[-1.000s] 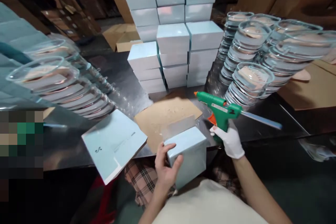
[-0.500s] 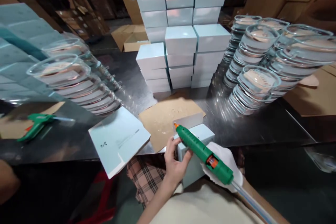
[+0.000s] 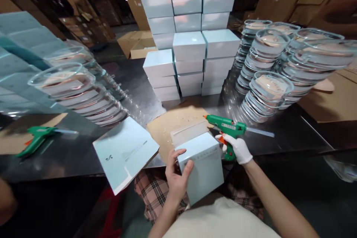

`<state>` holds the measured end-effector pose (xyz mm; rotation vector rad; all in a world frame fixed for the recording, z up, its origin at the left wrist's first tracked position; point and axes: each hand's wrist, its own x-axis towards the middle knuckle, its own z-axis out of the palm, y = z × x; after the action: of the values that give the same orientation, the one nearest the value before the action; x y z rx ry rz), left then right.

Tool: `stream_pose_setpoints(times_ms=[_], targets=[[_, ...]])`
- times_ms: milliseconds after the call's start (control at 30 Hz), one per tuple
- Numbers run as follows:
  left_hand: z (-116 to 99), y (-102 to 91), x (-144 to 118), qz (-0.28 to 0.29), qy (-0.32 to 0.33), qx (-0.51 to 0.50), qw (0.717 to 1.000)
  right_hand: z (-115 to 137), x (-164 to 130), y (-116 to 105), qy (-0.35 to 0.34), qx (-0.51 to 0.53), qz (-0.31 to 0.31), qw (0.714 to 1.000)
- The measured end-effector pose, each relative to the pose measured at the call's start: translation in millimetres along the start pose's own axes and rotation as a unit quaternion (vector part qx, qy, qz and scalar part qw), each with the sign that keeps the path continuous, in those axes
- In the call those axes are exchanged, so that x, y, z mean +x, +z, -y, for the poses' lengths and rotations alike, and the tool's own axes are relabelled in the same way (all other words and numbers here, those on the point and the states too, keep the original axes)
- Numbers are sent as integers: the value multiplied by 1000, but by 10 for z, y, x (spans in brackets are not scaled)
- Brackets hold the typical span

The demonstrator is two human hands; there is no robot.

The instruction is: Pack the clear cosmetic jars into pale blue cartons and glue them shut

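- The left hand [image 3: 175, 178] holds a pale blue box [image 3: 202, 167] at the near edge of the worktop [image 3: 279, 137]; the thumb lies on the near face and the fingers [image 3: 178, 153] wrap the upper left corner, pinching the box.
- The box is tilted toward the person, partly over the lap, with its open flap [image 3: 189, 133] standing up at the far side.
- The right hand [image 3: 237, 148], in a white glove, grips a green glue gun [image 3: 227, 128] by the handle, fingers closed around it. The nozzle points left and hovers just beside the flap, apart from it.
- For a sound bond, judge the line first: bring the nozzle close to the flap surface and lay glue along its length, not on the outer face of the box.
- Keep the left-hand grip firm so that the box does not turn under the nozzle.
- Keep the bare left fingers clear of the hot tip and of fresh glue.
- A sheet of brown cardboard [image 3: 173, 126] lies on the worktop under the working area; drips are best kept over it.
- A flat, unfolded box blank [image 3: 125, 152] lies to the left, overhanging the worktop edge.
- Finished blue boxes [image 3: 189, 44] stand stacked at the far side; clear plastic trays [image 3: 267, 89] are stacked to the right and left.
- A second green glue gun [image 3: 36, 137] rests on the worktop far to the left.
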<state>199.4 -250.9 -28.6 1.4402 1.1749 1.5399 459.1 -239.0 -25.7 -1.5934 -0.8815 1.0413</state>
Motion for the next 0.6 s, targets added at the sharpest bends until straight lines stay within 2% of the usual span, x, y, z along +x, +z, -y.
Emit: stream_pose_setpoints(times_ms=[67, 133, 233, 300, 367, 467, 533, 600], targets=[[-31, -16, 30, -8, 2, -7, 1000, 45, 196, 31, 35, -10, 17, 999], [-50, -41, 57, -16, 9, -5, 1000, 140, 294, -36, 50, -28, 21, 998], [-62, -68, 88, -7, 13, -9, 1000, 379, 247, -170, 25, -55, -4, 998], [-61, -65, 96, 10, 10, -14, 1000, 559, 143, -139, -8, -51, -3, 999], [-48, -50, 90, 31, 11, -20, 999, 694, 53, 15, -27, -32, 57, 997], [-6, -33, 73, 49, 7, -25, 998, 757, 17, 297, -4, 32, 211, 977], [31, -28, 77, 46, -16, -35, 998, 729, 40, 377, 10, 71, 251, 965], [66, -22, 103, 34, -44, -87, 995, 697, 59, 332, -15, 73, 262, 962]])
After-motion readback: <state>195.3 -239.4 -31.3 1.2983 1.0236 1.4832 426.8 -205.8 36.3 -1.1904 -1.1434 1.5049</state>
